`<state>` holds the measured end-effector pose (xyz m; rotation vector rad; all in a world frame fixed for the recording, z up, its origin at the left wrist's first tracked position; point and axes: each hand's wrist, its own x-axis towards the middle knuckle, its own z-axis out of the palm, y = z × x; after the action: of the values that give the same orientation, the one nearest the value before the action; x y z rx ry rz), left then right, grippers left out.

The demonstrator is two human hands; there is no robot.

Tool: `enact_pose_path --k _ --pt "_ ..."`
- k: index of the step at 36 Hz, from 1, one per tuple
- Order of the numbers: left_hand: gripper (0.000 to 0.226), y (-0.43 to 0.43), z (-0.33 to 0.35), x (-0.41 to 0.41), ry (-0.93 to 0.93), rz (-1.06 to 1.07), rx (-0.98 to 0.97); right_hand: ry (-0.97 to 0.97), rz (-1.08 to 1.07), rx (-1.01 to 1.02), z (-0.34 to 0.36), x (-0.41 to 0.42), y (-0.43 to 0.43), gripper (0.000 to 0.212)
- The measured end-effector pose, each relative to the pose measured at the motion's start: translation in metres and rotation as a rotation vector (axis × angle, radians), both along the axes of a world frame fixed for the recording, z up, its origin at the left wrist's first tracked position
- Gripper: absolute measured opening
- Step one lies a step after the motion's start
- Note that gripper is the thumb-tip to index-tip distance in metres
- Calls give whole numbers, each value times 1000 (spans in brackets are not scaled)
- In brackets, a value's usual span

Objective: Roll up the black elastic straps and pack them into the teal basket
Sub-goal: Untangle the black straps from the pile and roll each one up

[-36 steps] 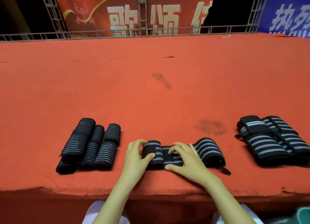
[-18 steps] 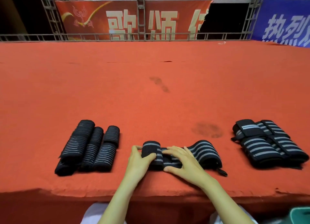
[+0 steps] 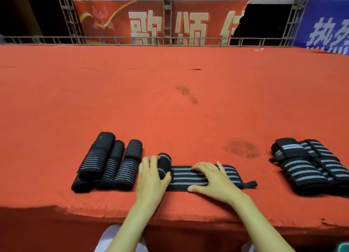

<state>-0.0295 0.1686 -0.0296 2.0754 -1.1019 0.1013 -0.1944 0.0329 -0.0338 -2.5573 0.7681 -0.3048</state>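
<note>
A black elastic strap with grey stripes (image 3: 186, 177) lies flat along the near edge of the red table (image 3: 170, 104). Its left end is wound into a small roll (image 3: 164, 163). My left hand (image 3: 151, 178) grips that roll, thumb on its right side. My right hand (image 3: 211, 178) lies flat, fingers spread, pressing on the unrolled part. The strap's thin tail (image 3: 249, 183) sticks out to the right. Several rolled straps (image 3: 107, 162) lie side by side at the left. A pile of unrolled straps (image 3: 309, 165) sits at the right. A teal basket corner (image 3: 343, 247) shows at the bottom right.
The red cloth has dark stains (image 3: 241, 148) behind my right hand and farther back. The table's near edge (image 3: 188, 216) runs just below my wrists. A metal railing (image 3: 170, 41) and banners stand beyond the far edge.
The strap, bunched up before, now lies stretched flat to the right. My left hand has closed on the rolled end and my right hand has slid right and flattened on it.
</note>
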Motion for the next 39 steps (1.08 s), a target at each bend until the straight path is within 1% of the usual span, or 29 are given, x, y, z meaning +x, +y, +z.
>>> enact_pose_path --k 3,8,10,12,14,15,17,20,22,25,28,32,35,37,39 --pt "47 -7 -3 -8 -66 -75 4 -18 14 10 -1 -7 -4 68" --pt "55 -15 -4 -17 -58 -309 16 -46 24 -8 -6 -13 -8 75" --pt "51 -17 -4 -23 -24 -391 21 -59 13 -2 -8 -13 -10 76" --pt "42 -21 -4 -27 14 -424 6 -67 5 10 -8 -16 -13 80" --pt "28 -24 -1 -25 70 -393 -45 -58 8 28 -6 -21 -18 85" --pt "26 -23 2 -23 114 -373 -60 -53 12 41 -5 -23 -19 86" --pt "31 -22 5 -18 207 -356 -67 -45 18 44 -4 -29 -23 84" --pt "29 -21 3 -13 327 -273 -94 -41 9 27 -7 -34 -26 93" --pt "34 -23 1 -11 443 -191 -41 -44 -5 26 -11 -35 -26 96" --pt "46 -27 -5 -10 596 -143 87 -46 -19 19 -13 -34 -24 97" --pt "57 -31 -8 -12 596 -153 157 -42 -30 15 -14 -34 -23 95" --pt "53 -39 -4 -18 568 -157 164 -51 -45 24 -15 -33 -22 92" --pt "61 -39 -3 -20 644 -149 123 -88 -57 27 -15 -32 -19 82" --pt "65 -36 -3 -20 713 -132 89 -101 -65 36 -13 -31 -18 82" --pt "60 -31 -4 -18 734 -109 53 -94 -59 53 -10 -27 -14 83"
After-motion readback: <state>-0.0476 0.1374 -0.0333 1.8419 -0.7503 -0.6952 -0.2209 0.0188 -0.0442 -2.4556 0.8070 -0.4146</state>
